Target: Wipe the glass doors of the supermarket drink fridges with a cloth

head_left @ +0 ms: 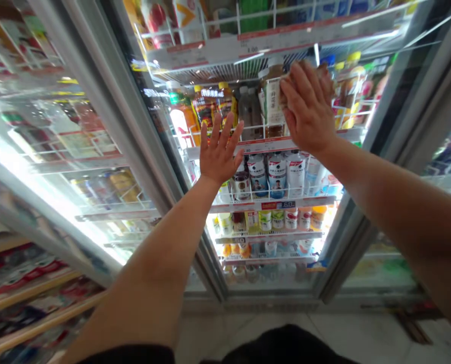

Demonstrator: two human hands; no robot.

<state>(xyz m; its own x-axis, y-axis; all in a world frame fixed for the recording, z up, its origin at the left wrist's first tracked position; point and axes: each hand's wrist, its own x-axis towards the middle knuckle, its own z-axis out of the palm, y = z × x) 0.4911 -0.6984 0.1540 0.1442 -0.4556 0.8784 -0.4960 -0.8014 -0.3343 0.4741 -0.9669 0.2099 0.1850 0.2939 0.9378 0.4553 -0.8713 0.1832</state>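
I stand before an open drinks fridge. My right hand (308,103) is raised to the upper wire shelf (263,144) and wraps around a brown tea bottle (271,101) with a white label and pale cap, fingers closed on its side. My left hand (220,149) is held up flat with fingers spread, empty, just in front of the shelf edge near orange-capped juice bottles (214,106). Below the hands stands a row of white and blue bottles (276,172).
The fridge's glass door (58,151) is swung open to the left, reflecting light. Lower shelves (271,235) hold small bottles and cups. Another glass door (438,167) stays closed on the right. Wooden snack shelves (24,293) sit at the lower left.
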